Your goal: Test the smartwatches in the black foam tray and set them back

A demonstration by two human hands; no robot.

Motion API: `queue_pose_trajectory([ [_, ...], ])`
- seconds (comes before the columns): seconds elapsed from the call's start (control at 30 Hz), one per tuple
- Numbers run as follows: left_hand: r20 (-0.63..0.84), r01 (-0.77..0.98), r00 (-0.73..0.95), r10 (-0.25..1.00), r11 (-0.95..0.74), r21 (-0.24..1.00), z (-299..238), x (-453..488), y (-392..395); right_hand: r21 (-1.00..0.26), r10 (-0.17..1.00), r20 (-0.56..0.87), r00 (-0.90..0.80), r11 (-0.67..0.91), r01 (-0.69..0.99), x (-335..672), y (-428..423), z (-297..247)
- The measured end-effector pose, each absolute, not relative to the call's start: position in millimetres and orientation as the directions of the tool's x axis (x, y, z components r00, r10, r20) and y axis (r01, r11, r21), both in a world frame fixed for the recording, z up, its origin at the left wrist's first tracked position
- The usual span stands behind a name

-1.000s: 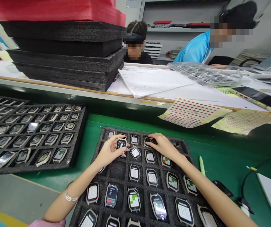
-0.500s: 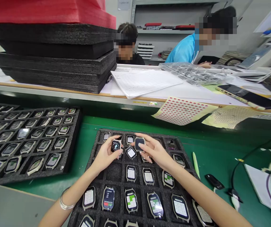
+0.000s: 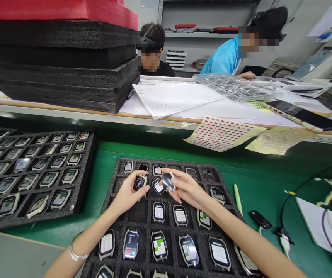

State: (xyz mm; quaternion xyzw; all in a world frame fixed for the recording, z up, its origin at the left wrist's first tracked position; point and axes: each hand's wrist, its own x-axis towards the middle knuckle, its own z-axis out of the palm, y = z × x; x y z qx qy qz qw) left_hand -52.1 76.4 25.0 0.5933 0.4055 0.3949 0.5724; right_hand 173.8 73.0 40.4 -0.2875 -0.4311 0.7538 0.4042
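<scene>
My left hand is closed on a smartwatch case with a dark, lit face, without a strap. In my right hand a second smartwatch case is pinched between thumb and fingers, its glossy dark face tilted and catching light. Both hands hover over the far part of a black foam tray, whose square pockets hold several strapless smartwatches, many with white or green lit screens. Between the hands, one smartwatch lies askew in the tray, partly covered by the right-hand one.
A second foam tray of smartwatches lies at left. Stacked black foam stands on the shelf above, beside papers and a phone. Sticker sheets hang off its edge. A green pen-like stick and cables lie right. Two people sit opposite.
The smartwatch in my right hand has tilted, its face now reflecting light, and shifted slightly left. My left hand keeps its smartwatch, now turned a little. The whole view has shifted slightly.
</scene>
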Motion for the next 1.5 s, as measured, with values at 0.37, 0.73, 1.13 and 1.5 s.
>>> queue_pose_trajectory([
  [0.37,0.026,0.116,0.396,0.918,-0.078,0.99,22.4,-56.4,76.8,-0.877,0.843,-0.112,-0.525,-0.332,-0.347,175.2,70.4,41.4],
  [0.73,0.02,0.134,0.374,0.927,-0.075,0.988,24.1,-57.2,76.5,-0.907,0.851,-0.108,-0.513,-0.296,-0.3,173.6,69.6,43.5],
  [1.13,0.044,0.128,0.38,0.924,-0.1,0.987,24.8,-57.1,77.7,-0.902,0.865,-0.15,-0.479,-0.318,-0.293,172.3,68.8,43.9],
  [1.5,0.081,0.143,0.357,0.931,-0.14,0.98,28.6,-57.2,76.9,-0.92,0.877,-0.16,-0.454,-0.3,-0.254,172.4,68.9,46.0],
])
